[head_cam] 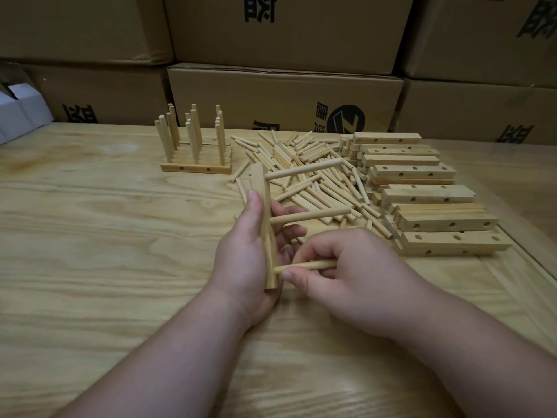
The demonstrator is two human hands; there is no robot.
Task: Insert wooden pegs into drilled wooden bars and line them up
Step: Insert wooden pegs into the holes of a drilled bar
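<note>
Left hand (245,254) gripped a drilled wooden bar (265,224), holding it on end lengthwise away from the person, thumb along its left face and fingers wrapped behind on the right. Two pegs already stood out of that bar toward the right: the far peg (304,171) near its top end and the middle peg (310,215) halfway down, passing just over the left fingers. Right hand (340,276) pinched a third peg (307,266) between thumb and curled fingers, its tip meeting the bar close to the near end; whether it had entered the hole I could not tell. Beyond the hands, a loose heap of pegs (310,176) lay scattered on the wooden table (105,236). Just to the right of the heap sat a stack of drilled bars (422,194), laid crosswise in rough tiers, their holes showing on the near faces. To the left of the heap, farther back, finished bars (196,168) stood lined up side by side with their pegs upright. Cardboard boxes (286,95) with dark printing were piled along the far edge of the table.
</note>
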